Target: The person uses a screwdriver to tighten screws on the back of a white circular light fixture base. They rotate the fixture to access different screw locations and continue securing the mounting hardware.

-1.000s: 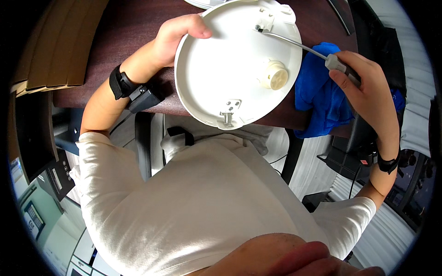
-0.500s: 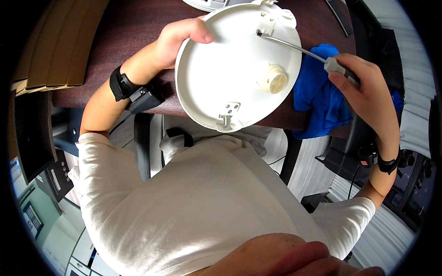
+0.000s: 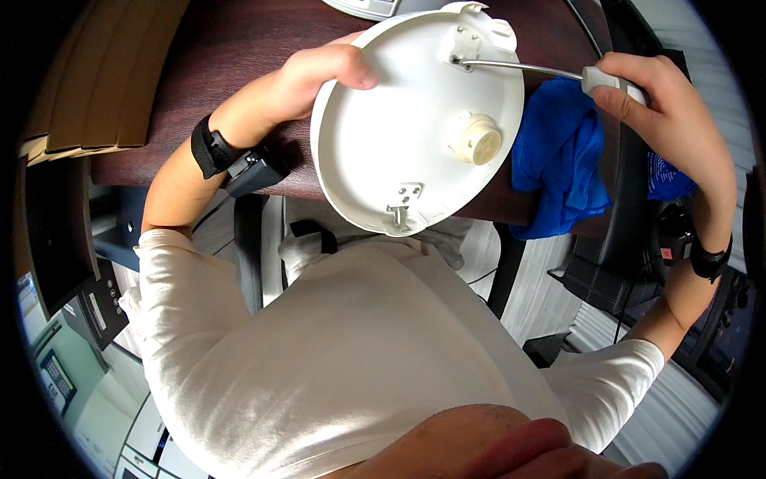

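My left hand (image 3: 325, 73) grips a shallow white oval plastic cover (image 3: 391, 120) by its left rim, thumb over the inner face. The cover is tilted, with its inside toward me. A cream round knob-like part (image 3: 477, 140) stands out from its right side. Small screwed brackets sit at its top (image 3: 463, 41) and bottom (image 3: 407, 195). My right hand (image 3: 650, 96) is closed around the grey and white handle of a screwdriver (image 3: 531, 69). Its shaft reaches left across the cover, and the tip meets a dark spot at the lower edge of the upper bracket.
A crumpled blue cloth (image 3: 558, 156) lies on the dark brown table (image 3: 231, 48), right of the cover. Behind the cover, part of a white appliance (image 3: 363, 6) shows. Brown cardboard (image 3: 100, 72) stands at the far left. A black chair armrest (image 3: 247, 255) is below the table edge.
My right hand has moved right and up, bringing the screwdriver closer to level. The cover has shifted slightly right and turned a little. Its tip remains at the upper bracket.
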Available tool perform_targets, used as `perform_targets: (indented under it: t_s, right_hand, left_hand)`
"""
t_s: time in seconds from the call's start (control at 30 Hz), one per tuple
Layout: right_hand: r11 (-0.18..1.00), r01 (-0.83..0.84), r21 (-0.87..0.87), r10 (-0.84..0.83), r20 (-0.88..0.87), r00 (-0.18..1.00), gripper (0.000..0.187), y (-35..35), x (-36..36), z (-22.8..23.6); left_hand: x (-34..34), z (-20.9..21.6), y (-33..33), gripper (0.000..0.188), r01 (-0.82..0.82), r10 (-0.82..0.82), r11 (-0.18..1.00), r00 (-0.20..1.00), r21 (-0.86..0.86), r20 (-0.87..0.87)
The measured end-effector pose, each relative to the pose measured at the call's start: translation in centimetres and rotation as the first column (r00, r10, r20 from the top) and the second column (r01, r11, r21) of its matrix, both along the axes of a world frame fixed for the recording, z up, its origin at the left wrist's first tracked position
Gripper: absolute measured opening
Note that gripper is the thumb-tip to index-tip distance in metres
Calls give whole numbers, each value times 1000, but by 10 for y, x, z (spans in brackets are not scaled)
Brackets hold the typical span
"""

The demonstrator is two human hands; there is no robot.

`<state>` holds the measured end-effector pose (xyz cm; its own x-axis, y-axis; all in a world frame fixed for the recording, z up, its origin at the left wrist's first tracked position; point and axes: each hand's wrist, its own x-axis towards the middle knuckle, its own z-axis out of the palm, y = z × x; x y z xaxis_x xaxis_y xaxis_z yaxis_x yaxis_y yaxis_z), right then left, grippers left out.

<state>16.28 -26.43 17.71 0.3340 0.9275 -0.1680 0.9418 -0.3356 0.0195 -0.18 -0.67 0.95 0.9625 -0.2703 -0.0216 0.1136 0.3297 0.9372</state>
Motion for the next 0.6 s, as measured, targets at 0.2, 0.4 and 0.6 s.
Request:
perform_targets:
  t_s: [0.2, 0.4, 0.6]
  right_hand:
    - [995, -96, -25, 98, 92, 991, 22, 13, -5, 4]
    - [987, -124, -106, 127, 24, 992, 20, 20, -22, 6]
    - [989, -52, -139, 57, 29, 998, 21, 17, -33, -1]
  left_hand:
    - [4, -5, -8, 62, -32, 49, 991, 990, -133, 129]
    - [-2, -3, 1, 60, 76, -77, 997, 996, 22, 42]
    - [-11, 9, 1, 56, 112, -107, 993, 987, 37, -118]
